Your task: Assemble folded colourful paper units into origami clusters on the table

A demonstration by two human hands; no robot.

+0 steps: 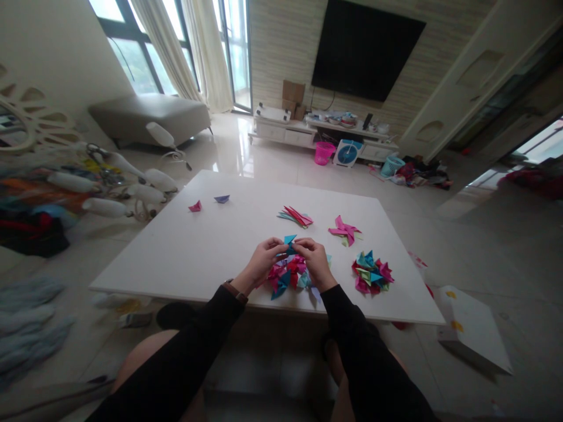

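Observation:
A blue folded-paper piece (289, 240) is pinched between my left hand (267, 256) and my right hand (313, 258), above the near part of the white table (176, 252). Both sets of fingers are closed on its sides and partly cover it. Under and behind my hands spreads a pile of folded paper (281, 281) in pink, red, blue and lilac. To the right sits a second, rounder heap of folded paper (373, 272). Farther back lie a pink paper pinwheel (345, 230) and a fan of narrow folded strips (297, 217).
Near the table's far left are a small pink paper boat (195, 206) and a purple one (222, 199). A lamp with several white shades (145, 193) stands beside the left edge. A white box (475, 325) rests on the floor at the right.

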